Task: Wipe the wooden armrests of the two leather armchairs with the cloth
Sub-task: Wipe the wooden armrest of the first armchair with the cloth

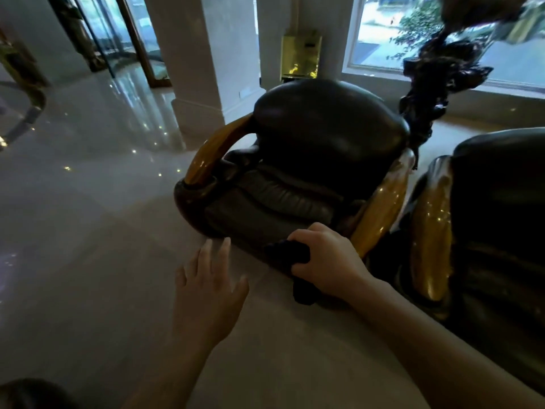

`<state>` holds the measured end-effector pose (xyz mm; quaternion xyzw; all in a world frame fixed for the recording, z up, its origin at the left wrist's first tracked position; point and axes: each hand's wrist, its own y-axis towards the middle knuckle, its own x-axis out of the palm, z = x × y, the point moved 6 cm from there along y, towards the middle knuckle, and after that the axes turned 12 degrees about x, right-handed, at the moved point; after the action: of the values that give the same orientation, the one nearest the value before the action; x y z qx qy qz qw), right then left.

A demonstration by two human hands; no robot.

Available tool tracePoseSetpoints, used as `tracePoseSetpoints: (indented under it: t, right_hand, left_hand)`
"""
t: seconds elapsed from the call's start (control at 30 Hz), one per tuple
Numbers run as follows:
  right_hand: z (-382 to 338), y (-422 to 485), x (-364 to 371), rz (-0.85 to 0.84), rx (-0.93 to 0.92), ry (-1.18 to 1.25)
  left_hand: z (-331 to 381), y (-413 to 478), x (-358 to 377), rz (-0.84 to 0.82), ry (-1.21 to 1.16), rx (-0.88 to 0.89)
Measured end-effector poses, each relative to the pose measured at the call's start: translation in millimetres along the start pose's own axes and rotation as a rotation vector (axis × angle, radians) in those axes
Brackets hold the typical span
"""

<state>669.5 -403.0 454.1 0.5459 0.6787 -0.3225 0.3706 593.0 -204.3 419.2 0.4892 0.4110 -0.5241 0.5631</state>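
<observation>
A dark leather armchair (324, 137) stands in the middle, with a glossy wooden armrest on its left (209, 156) and another on its right (380, 211). A second leather armchair (501, 202) stands at the right edge, its near wooden armrest (432, 240) beside the first chair's. My right hand (327, 258) is closed on a dark cloth (298, 261) in front of the first chair's seat, just left of the lower end of its right armrest. My left hand (209, 287) hovers over the floor with fingers spread, holding nothing.
Polished pale floor (88, 202) spreads to the left and front. A white column (194, 54) stands behind the chair, a window (413, 31) at the back right, and a dark twisted ornament stem (433, 93) rises between the two chairs. Glass doors are at the far left.
</observation>
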Motion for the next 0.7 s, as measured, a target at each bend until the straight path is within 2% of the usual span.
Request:
tracePoseSetpoints:
  t: [0.4, 0.7]
  right_hand:
    - [132, 1, -68, 0.095, 0.218, 0.057]
    - [189, 14, -78, 0.19, 0.436, 0.059]
  left_hand:
    - [124, 95, 58, -0.056, -0.094, 0.247]
    - [166, 177, 102, -0.167, -0.12, 0.478]
